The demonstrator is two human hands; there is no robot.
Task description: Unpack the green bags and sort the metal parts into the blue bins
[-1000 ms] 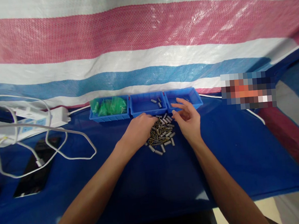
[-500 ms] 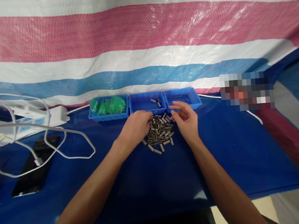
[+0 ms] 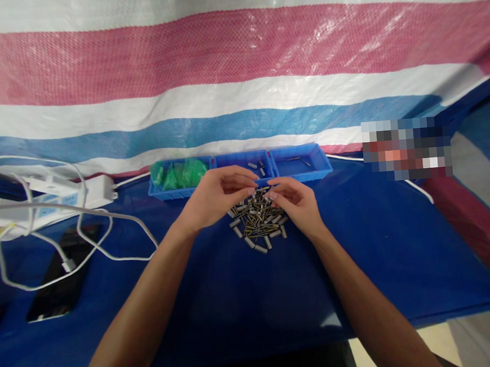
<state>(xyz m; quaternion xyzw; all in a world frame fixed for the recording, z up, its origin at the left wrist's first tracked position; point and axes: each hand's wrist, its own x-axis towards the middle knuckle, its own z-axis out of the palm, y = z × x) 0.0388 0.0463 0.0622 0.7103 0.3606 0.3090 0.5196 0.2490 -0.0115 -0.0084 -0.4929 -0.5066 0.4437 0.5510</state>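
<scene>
A pile of small grey sleeves and brass pins [image 3: 257, 225] lies on the blue table cover. My left hand [image 3: 214, 200] hovers over the pile's far left side. Its fingertips are pinched together near the middle blue bin [image 3: 236, 175], and what they hold is too small to name. My right hand [image 3: 297, 203] rests at the pile's right side, with its fingertips closed among the parts. The middle bin holds a few grey sleeves. The right blue bin [image 3: 311, 167] holds thin pins. The left blue bin [image 3: 163, 193] holds green bags [image 3: 180, 173].
A white power strip [image 3: 95, 189] with looping white cables [image 3: 116, 216] lies at the left, beside a black phone [image 3: 57, 272]. A striped tarp [image 3: 236, 65] hangs right behind the bins. The table's front edge [image 3: 259, 357] is near me.
My left hand has lifted off the pile and pinched its fingers near the middle bin. My right hand has closed its spread fingers and dropped onto the pile's right side.
</scene>
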